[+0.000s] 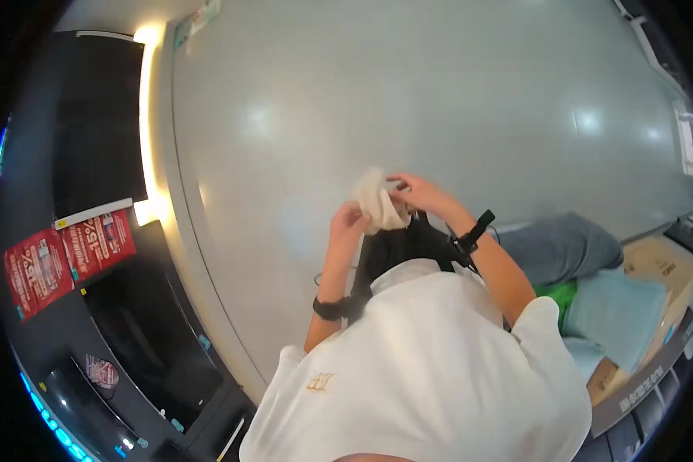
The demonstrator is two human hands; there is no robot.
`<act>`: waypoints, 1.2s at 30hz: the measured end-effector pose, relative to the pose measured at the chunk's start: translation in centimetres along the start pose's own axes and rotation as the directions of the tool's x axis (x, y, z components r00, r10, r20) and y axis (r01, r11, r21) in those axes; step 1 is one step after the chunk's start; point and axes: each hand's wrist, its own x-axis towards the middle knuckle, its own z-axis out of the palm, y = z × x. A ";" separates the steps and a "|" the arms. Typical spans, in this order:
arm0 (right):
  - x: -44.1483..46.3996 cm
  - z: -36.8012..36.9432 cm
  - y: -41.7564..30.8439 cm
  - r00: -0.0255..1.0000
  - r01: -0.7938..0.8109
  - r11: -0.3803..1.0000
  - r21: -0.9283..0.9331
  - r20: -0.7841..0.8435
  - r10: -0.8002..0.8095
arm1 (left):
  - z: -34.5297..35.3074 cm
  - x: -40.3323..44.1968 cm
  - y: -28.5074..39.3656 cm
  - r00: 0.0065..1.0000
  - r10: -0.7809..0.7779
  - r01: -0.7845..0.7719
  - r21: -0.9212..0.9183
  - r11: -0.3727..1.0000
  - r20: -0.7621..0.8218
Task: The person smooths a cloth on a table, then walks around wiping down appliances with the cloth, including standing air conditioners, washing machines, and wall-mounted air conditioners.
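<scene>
A crumpled cream-coloured cloth (383, 208) is held up in front of my body, between my two hands. On its left side my left hand (349, 219) is closed, with the thumb and fingertips pinching the edge. At its upper right my right hand (423, 194) has its fingers curled over the cloth's edge. The cloth's upper part is blurred, and its exact kind cannot be made out. Black straps circle both wrists. Just below the hands is black clothing (396, 250) on my lap, partly hidden by the white shirt.
A cardboard box (654, 269) at the right holds light-blue cloth (620, 312) and something green (558, 296). My leg in grey-blue trousers (558, 248) extends beside it. Dark display panels (100, 127) and red signs (38, 273) stand left. Grey floor (439, 92) stretches ahead.
</scene>
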 end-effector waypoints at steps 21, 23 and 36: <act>14.6 -31.2 -39.1 0.796 0.271 0.804 -0.529 -0.346 -0.496 | 14.3 58.3 39.9 0.631 -0.312 -0.088 0.465 0.881 0.710; 14.9 -35.1 -40.5 0.829 0.200 0.847 -0.493 -0.375 -0.414 | 18.9 62.6 41.2 0.542 -0.248 -0.208 0.414 0.886 0.803; 34.5 -63.3 -65.1 0.896 0.260 0.735 -0.626 -0.127 -0.425 | 17.8 87.3 56.9 0.994 0.036 -0.032 -0.042 0.999 0.101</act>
